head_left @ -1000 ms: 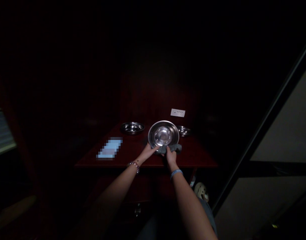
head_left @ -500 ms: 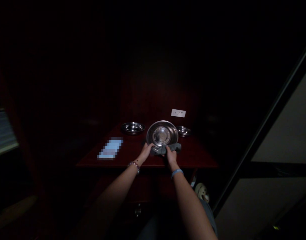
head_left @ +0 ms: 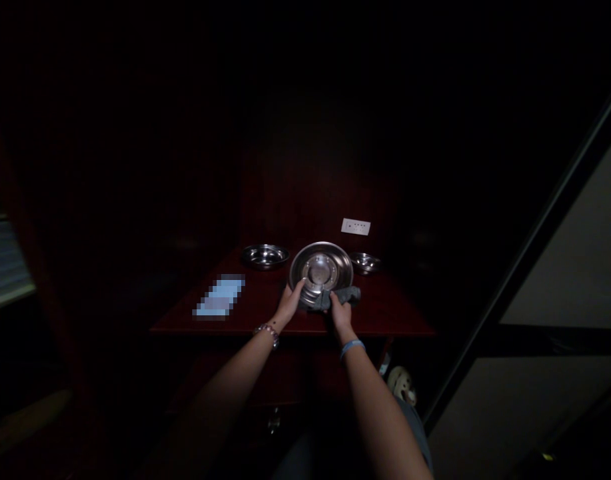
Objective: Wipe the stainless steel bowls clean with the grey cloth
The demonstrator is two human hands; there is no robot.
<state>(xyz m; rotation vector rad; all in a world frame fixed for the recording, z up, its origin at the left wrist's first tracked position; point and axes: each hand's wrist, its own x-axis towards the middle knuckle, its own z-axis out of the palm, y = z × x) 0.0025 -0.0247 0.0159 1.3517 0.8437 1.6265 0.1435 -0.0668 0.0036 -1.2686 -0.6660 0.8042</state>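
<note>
A round stainless steel basin (head_left: 321, 270) is tilted up toward me above the front of the dark red desk (head_left: 385, 317). My left hand (head_left: 289, 303) grips its lower left rim, thumb on the inner side. At the lower right, my right hand (head_left: 340, 311) is closed on a grey cloth (head_left: 346, 295), which is folded over the rim with the thumb on top. The fingers of both hands are partly hidden behind the basin and cloth.
Behind the held basin stand a wide steel basin (head_left: 265, 257) at left and a smaller steel bowl (head_left: 366, 263) at right. A pixelated flat light-blue item (head_left: 220, 297) lies left. A white socket panel (head_left: 356, 227) is on the back wall. Below right shows a pale clog (head_left: 402, 385).
The held basin has shifted slightly left, and my left thumb now reaches further over its inside. My right hand keeps the cloth at the lower right rim.
</note>
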